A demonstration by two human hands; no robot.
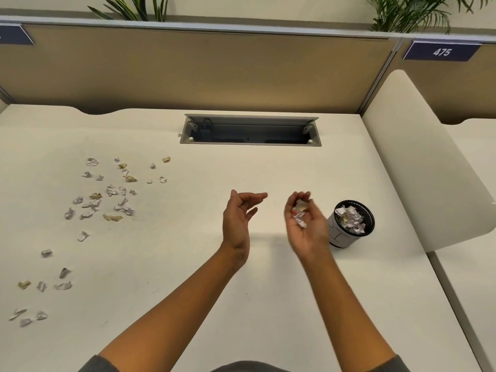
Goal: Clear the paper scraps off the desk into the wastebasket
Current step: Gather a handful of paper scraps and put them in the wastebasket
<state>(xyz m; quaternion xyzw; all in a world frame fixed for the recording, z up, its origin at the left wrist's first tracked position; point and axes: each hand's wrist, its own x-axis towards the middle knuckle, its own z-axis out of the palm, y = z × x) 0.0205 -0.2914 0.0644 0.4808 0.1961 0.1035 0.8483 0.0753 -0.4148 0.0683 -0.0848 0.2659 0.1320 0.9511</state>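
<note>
Over the middle of the desk [268, 277], seen from the head camera, both hands hang a little above the surface. The right hand [303, 224] is cupped palm-up, its fingers curled round a small clump of crumpled scraps [300, 213], white and tan. The left hand [239, 218] holds nothing; its fingers are loosely spread and only slightly bent, palm turned inward toward the other hand.

The wastebasket [349, 224], a small black mesh cup with a white band, stands upright on the desk just to the right of the loaded hand, near it but with no clear contact, and already well filled with paper. So the drop point lies directly to the right of the right hand's fingers, and that hand is plainly the nearer one. My judgement is that the handful needs only a short carry rightward and a tip over the rim.

The loose paper scraps [107, 194] still to be cleared lie scattered far to the left, a dense patch at mid-left trailing down toward the near-left corner, well apart from both hands; the empty left hand is the closer to them.

At the back, a cable tray [249, 130] sits recessed in the desk.
</note>
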